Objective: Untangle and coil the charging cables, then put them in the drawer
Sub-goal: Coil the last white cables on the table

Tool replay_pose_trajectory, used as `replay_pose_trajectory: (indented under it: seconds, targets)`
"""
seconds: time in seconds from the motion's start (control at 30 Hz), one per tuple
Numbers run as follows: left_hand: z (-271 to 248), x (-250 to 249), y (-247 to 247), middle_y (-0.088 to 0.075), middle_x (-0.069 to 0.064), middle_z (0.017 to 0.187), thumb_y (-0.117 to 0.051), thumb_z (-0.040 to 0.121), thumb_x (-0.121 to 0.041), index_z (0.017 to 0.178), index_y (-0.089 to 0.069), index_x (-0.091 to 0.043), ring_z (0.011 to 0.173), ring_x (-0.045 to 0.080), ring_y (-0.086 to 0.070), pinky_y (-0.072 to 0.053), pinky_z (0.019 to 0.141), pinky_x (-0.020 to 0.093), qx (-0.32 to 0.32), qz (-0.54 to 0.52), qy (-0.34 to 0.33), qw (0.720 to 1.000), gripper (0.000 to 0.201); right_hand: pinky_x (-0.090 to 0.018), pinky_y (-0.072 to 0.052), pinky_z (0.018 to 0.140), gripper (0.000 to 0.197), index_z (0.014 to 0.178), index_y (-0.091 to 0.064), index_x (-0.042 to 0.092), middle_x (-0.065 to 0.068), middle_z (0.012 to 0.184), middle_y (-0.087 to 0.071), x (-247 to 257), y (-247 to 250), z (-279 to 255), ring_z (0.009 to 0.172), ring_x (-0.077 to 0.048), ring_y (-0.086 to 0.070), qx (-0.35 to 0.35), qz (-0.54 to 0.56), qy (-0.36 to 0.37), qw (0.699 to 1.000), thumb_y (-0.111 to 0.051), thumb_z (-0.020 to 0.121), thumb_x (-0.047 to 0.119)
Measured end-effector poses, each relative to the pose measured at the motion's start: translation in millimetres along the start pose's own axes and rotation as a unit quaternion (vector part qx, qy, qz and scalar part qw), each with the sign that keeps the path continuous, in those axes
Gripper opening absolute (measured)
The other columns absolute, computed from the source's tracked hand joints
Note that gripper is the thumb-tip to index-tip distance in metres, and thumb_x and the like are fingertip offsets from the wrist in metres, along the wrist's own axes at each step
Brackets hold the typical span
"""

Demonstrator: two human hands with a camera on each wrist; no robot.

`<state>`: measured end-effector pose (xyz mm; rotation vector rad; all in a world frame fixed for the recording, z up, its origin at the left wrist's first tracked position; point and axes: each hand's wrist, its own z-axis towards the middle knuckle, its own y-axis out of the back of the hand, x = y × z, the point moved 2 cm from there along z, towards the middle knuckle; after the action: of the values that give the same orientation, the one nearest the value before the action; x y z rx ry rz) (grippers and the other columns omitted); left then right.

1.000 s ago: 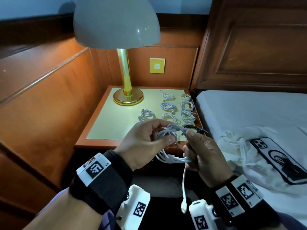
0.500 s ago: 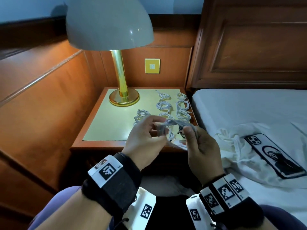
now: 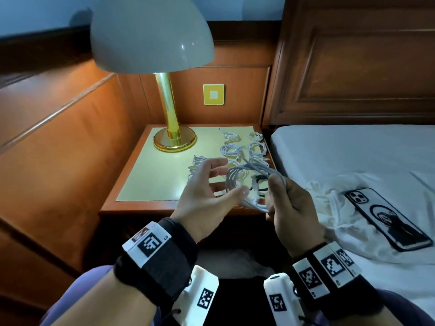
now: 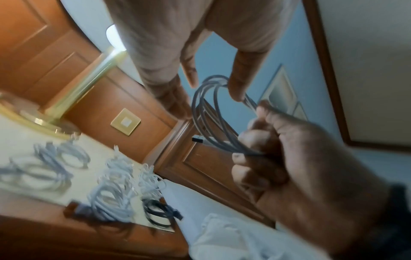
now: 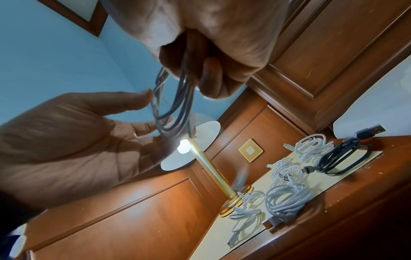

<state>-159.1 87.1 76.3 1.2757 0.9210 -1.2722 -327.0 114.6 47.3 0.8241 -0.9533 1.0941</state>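
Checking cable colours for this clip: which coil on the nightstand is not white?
The black coil at the nightstand's front corner nearest the bed. Every other coil lying there is white.

We see a dim room lit mainly by the lamp (image 3: pixel 153 34), whose warm glow spreads over the wall panel left of it and the yellow mat (image 3: pixel 164 170) beneath it. In the right wrist view the bare bulb (image 5: pixel 184 146) under the shade blows out to white glare. The bed sheet (image 3: pixel 341 151), right of the lamp, looks cool and bluish. The head view is sharp, with lines bowing toward its edges. The left wrist view is smeared by motion blur, worst on the coiled cables (image 4: pixel 66 167) below the lamp, and both wrist views are strongly tilted and bent.
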Motion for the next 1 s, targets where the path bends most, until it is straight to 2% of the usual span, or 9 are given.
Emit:
replay_pose_trajectory:
  seconds: [0.07,0.2,0.3,0.43,0.57,0.7,0.8,0.93,1.0]
  targets:
    - [0,0,-1,-0.063,-0.009,0.113,-0.084,0.077,-0.028,0.125,-0.051,-0.029,0.099,0.012,-0.069,-0.06,0.084,0.034,-0.035,0.062,-0.05,0.996,0.058,-0.037,-0.03,0.05,0.051,0.056,-0.039,0.024,0.005,0.05,-0.036,-2,-2,-1,0.046,-0.015,-0.034,0.019,0.021,-0.008,1.0,-0.046,0.094,0.057]
    - [-4,-8,0,-0.065,-0.017,0.107,-0.079,0.084,-0.021,0.121,-0.054,-0.033,0.097,-0.005,-0.064,-0.05,0.079,0.008,-0.089,0.167,-0.158,0.969,0.046,-0.027,-0.03,0.051,0.051,0.057,-0.039,0.021,0.004,0.051,-0.035,-3,-3,-2,0.046,-0.013,-0.033,0.042,0.048,-0.015,0.998,-0.05,0.093,0.056]
    - [-2,-6,4,-0.069,-0.015,0.104,-0.081,0.083,-0.023,0.118,-0.065,-0.026,0.097,-0.004,-0.064,-0.049,0.082,0.006,-0.1,0.191,-0.176,0.961,0.039,-0.026,-0.031,0.051,0.052,0.057,-0.039,0.021,0.003,0.052,-0.035,-4,-4,-3,0.046,-0.012,-0.033,0.057,0.057,-0.038,0.996,-0.052,0.091,0.058]
    - [2,-4,4,-0.074,-0.012,0.092,-0.078,0.085,-0.022,0.102,-0.077,-0.027,0.086,-0.001,-0.067,-0.058,0.082,0.023,-0.051,0.128,-0.114,0.984,0.018,-0.024,-0.032,0.049,0.047,0.057,-0.042,0.025,0.006,0.051,-0.035,-1,-7,-3,0.046,-0.009,-0.033,0.066,0.044,-0.024,0.997,-0.05,0.091,0.056]
    - [3,-3,4,-0.07,0.026,0.098,-0.076,0.077,-0.035,0.089,-0.079,-0.014,0.086,0.029,-0.062,-0.05,0.091,0.06,0.057,-0.063,0.0,0.996,0.025,-0.031,-0.032,0.054,0.041,0.059,-0.053,0.038,0.013,0.051,-0.04,2,-8,-1,0.05,-0.005,-0.038,0.057,-0.05,0.021,0.997,-0.046,0.095,0.055]
    - [1,-4,4,-0.069,0.026,0.1,-0.063,0.08,-0.015,0.088,-0.073,0.001,0.097,0.027,-0.065,-0.047,0.094,0.046,0.13,-0.173,0.073,0.974,0.02,-0.015,-0.031,0.053,0.04,0.061,-0.052,0.04,0.016,0.053,-0.046,-1,-7,0,0.051,-0.004,-0.045,0.022,-0.134,0.053,0.989,-0.045,0.098,0.051]
    - [-2,-6,2,-0.066,0.021,0.087,-0.06,0.071,-0.008,0.074,-0.066,0.003,0.086,0.024,-0.068,-0.048,0.087,0.035,0.105,-0.242,0.11,0.958,0.014,-0.023,-0.034,0.051,0.051,0.066,-0.047,0.02,0.008,0.056,-0.043,-5,-5,2,0.054,-0.01,-0.045,0.001,-0.201,0.075,0.977,-0.038,0.095,0.062]
    - [-1,-3,-4,-0.058,0.012,0.08,-0.075,0.067,-0.022,0.069,-0.068,-0.01,0.082,0.024,-0.055,-0.04,0.083,0.043,0.107,-0.069,0.107,0.986,0.015,-0.032,-0.036,0.053,0.052,0.066,-0.042,0.017,0.003,0.054,-0.039,-7,-5,3,0.053,-0.015,-0.043,-0.006,-0.223,0.089,0.971,-0.039,0.094,0.062]
    - [-1,1,-7,-0.056,0.008,0.077,-0.072,0.068,-0.015,0.068,-0.065,-0.018,0.078,0.026,-0.056,-0.044,0.079,0.043,0.087,-0.009,0.091,0.992,0.008,-0.031,-0.036,0.051,0.051,0.067,-0.042,0.017,0.002,0.053,-0.04,-8,-5,3,0.054,-0.018,-0.045,-0.02,-0.232,0.103,0.967,-0.04,0.095,0.06]
